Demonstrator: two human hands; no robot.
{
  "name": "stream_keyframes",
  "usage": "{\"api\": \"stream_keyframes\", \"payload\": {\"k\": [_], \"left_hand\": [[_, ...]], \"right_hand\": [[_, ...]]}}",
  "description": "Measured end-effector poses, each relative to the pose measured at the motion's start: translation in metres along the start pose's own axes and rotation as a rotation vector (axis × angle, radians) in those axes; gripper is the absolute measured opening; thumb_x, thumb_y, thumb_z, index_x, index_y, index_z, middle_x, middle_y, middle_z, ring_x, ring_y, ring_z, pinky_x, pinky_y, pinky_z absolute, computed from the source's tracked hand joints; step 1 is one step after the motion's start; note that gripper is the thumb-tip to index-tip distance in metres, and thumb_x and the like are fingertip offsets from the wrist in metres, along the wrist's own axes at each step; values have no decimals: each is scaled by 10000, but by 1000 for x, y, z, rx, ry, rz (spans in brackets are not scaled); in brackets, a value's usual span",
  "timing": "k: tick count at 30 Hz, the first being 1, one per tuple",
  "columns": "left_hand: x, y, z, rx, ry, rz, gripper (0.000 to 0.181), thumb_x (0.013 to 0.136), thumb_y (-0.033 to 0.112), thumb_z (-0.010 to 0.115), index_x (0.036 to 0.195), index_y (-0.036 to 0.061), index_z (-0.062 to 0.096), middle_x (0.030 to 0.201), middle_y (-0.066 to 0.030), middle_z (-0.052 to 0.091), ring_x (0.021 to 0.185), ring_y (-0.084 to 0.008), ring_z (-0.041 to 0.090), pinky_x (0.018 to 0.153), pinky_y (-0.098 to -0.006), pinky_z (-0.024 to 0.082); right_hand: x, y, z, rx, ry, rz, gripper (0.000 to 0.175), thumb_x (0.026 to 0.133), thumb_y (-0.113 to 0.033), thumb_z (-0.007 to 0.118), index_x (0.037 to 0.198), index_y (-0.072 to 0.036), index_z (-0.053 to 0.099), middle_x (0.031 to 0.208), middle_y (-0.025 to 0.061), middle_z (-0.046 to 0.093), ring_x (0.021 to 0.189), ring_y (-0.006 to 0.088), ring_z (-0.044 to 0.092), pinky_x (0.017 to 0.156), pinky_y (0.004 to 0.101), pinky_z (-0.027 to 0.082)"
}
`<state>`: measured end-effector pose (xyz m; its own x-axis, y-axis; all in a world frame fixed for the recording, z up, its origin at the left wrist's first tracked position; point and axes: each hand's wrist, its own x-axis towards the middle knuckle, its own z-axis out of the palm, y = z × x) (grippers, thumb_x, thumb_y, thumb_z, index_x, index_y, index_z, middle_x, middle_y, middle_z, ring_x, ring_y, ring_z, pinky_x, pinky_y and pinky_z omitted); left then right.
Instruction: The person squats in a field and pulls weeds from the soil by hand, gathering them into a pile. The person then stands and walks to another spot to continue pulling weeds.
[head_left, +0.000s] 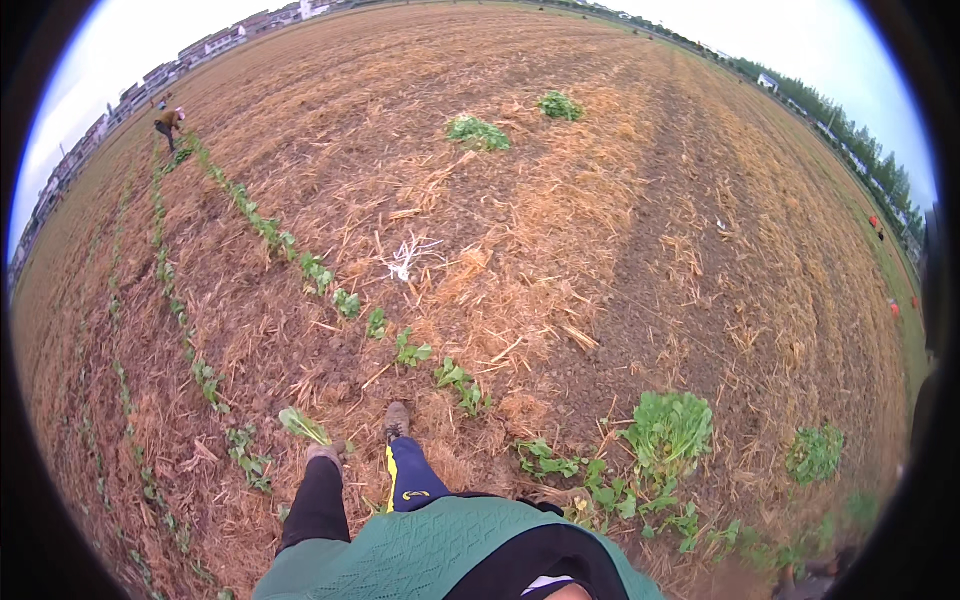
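My left hand (327, 452), at the end of a black sleeve (316, 499), grips a leafy green seedling (303, 425) by its pale stems. The seedling's leaves point away to the left, above straw-covered soil. My right hand is out of view. Beside my left hand is my brown shoe (397, 420), below a blue trouser leg (414, 472) with a yellow stripe. A row of low green plants (411, 349) runs past the shoe towards the upper left. My green knitted garment (450, 536) covers the bottom of the view.
A bunch of leafy seedlings (670, 433) lies to the right, with another pile (815, 453) beyond it. Two more heaps (478, 133) (560, 106) lie ahead. White strips (409, 256) rest on the straw. Another person (169, 124) bends over plants at the far left.
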<state>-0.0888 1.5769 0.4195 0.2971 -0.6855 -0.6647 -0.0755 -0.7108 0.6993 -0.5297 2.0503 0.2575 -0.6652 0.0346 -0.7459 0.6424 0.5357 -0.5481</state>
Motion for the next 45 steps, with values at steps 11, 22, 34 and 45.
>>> {"api": "stream_keyframes", "payload": {"k": [11,22,34,45], "left_hand": [[28,-50,-60,155,137,18,231,793,80,728,853,29,511,598,-77,532,387,-159,461,338,-285,354],[48,-33,-35,157,114,-48,329,777,125,711,1058,16,578,854,-143,659,643,-243,636,565,-384,491],[19,44,52,228,-147,187,176,791,98,696,912,51,577,674,-68,602,474,-182,517,439,-366,410],[39,46,99,378,-172,11,180,865,59,646,1008,118,552,701,-30,542,419,-136,402,350,-239,330]], "right_hand": [[19,-81,79,-165,-168,-103,293,882,-255,508,1028,-30,626,1014,192,667,939,313,654,762,433,531],[11,-97,100,-189,-185,-136,267,875,-244,515,1018,-47,624,1012,205,660,932,321,650,762,435,528],[9,-46,53,-177,-54,-48,239,867,-232,522,1008,-65,621,1009,218,653,924,329,646,762,438,524],[-95,143,12,-673,55,2,215,860,-221,530,997,-82,618,1008,231,646,917,337,642,762,440,521]]}}
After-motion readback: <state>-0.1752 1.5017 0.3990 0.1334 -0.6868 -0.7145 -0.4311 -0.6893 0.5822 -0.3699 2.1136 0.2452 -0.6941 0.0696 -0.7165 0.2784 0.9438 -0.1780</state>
